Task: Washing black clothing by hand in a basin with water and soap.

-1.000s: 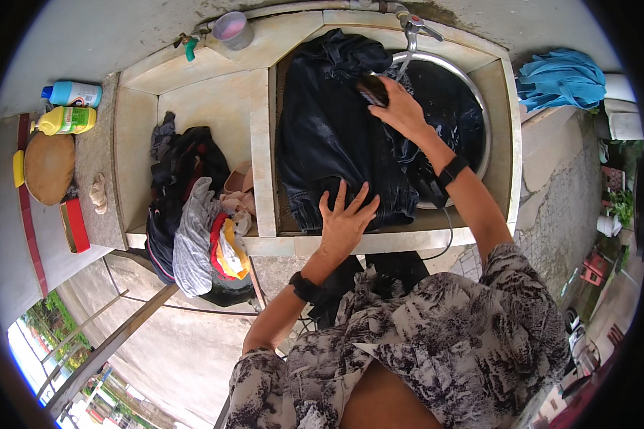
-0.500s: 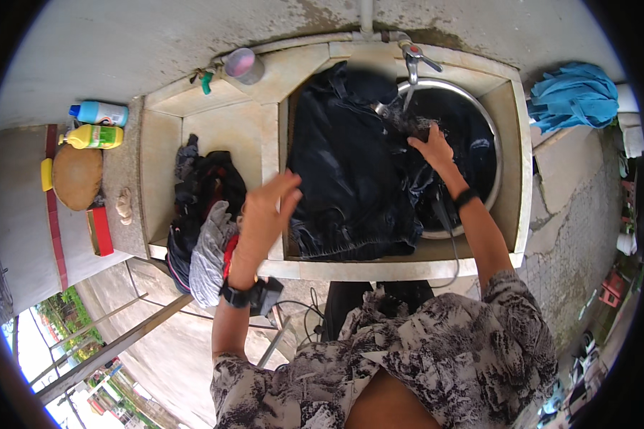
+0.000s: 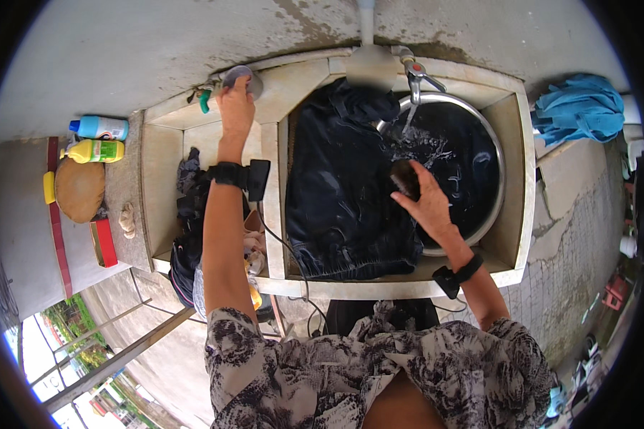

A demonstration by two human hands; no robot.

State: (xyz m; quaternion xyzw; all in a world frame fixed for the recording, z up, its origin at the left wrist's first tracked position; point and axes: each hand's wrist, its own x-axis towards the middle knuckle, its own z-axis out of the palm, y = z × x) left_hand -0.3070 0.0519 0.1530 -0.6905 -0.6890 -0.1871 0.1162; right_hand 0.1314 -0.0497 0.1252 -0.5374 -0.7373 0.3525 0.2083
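Observation:
At the sink's back left ledge, my left hand (image 3: 237,111) has its fingers over the rim of a greyish plastic cup (image 3: 255,87), gripping it. My right hand (image 3: 431,204) holds a dark oval scrubbing brush (image 3: 405,179) above the basin's left side. Beneath and left of the brush, wet dark trousers (image 3: 343,193) with a gathered waistband lie spread over the counter. Water runs from the tap (image 3: 415,79) into a round metal basin (image 3: 499,179) full of dark water.
More clothes (image 3: 186,214) are heaped in the left compartment. A blue bottle (image 3: 101,127), a yellow bottle (image 3: 96,151) and a red box (image 3: 104,243) stand on the left ledge. Blue cloth (image 3: 579,107) hangs at the right. A green-handled tap (image 3: 205,101) sits beside the cup.
My left hand has moved up and away from me to the cup and taken hold of it. My right hand has drawn back from the running water, now with the brush showing in it.

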